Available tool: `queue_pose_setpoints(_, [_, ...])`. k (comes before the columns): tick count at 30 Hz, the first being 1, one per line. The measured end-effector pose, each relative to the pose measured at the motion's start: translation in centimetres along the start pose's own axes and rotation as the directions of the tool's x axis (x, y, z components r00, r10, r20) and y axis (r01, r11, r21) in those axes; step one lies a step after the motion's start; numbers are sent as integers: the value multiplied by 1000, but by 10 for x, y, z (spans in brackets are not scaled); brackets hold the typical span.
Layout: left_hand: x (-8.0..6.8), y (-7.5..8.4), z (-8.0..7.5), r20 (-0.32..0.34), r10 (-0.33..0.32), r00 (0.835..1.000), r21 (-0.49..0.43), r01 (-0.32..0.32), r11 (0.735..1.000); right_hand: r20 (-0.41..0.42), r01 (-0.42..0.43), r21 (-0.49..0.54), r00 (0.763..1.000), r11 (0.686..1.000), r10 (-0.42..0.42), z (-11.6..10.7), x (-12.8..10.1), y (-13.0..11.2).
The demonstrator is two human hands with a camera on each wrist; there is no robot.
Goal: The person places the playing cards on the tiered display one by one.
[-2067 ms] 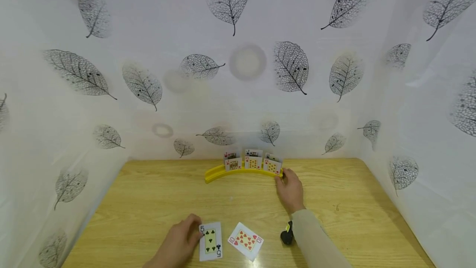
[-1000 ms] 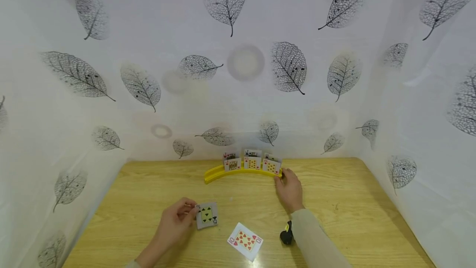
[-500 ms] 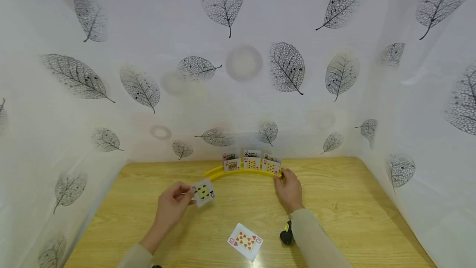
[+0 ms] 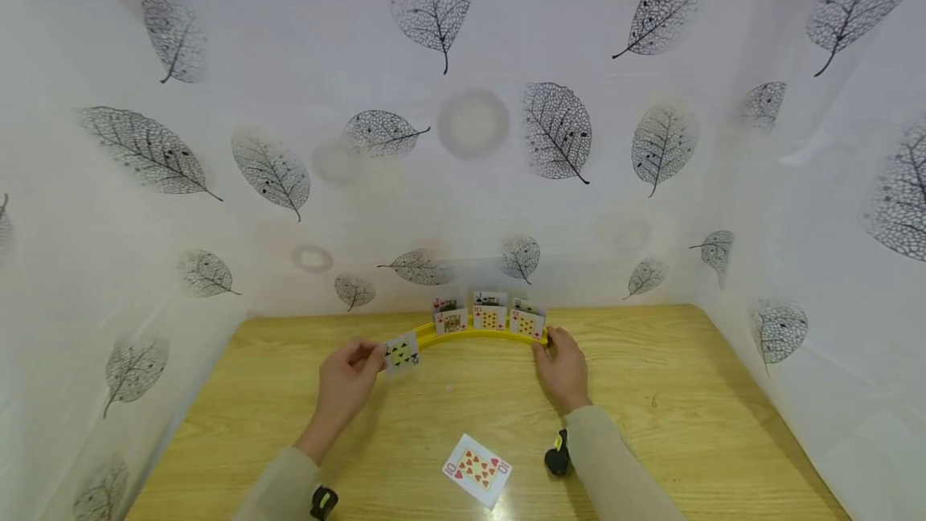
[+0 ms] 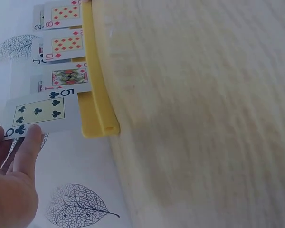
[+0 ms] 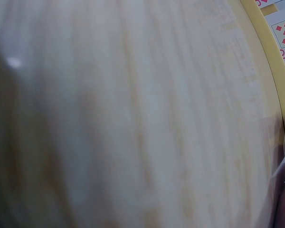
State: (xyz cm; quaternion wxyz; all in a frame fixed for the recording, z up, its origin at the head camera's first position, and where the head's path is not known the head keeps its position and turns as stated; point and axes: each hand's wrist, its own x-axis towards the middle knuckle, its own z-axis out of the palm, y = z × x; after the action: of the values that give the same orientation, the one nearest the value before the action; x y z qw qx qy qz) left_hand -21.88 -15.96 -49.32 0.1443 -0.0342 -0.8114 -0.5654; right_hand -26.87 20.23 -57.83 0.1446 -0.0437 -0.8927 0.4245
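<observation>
My left hand (image 4: 343, 388) pinches the five of clubs (image 4: 402, 352) by its left edge, thumb on the printed face. The card is held at the left end of a curved yellow card holder (image 4: 456, 335). In the left wrist view, the five of clubs (image 5: 38, 112) overlaps the holder's bare end (image 5: 92, 118); whether it touches the slot I cannot tell. My right hand (image 4: 566, 368) grips the holder's right end. In front stand the jack (image 5: 69, 77), ten (image 5: 66, 44) and eight of diamonds (image 5: 65, 15), with partly hidden cards behind them.
The ten of hearts (image 4: 477, 470) lies face up on the wooden table (image 4: 651, 392), nearer me. A small black device (image 4: 557, 457) is beside my right forearm, another (image 4: 323, 501) by my left. A leaf-patterned white curtain (image 4: 362, 199) encloses the table's back and sides.
My left hand has picked the five of clubs up from the table and carried it forward to the holder's left end, tilting it up. My right hand has stayed on the holder.
</observation>
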Motion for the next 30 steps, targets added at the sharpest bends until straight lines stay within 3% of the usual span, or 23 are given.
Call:
queue_pose_setpoints(13, [29,1,10,-85,80,993,57,-75,996,3,-3,-5,1000,1000,3,-2,-1,-4])
queue_pose_setpoints(30, [49,-1,22,-127,113,986,-11,-115,993,-13,6,-25,1000,1000,-7,-1,-2,-4])
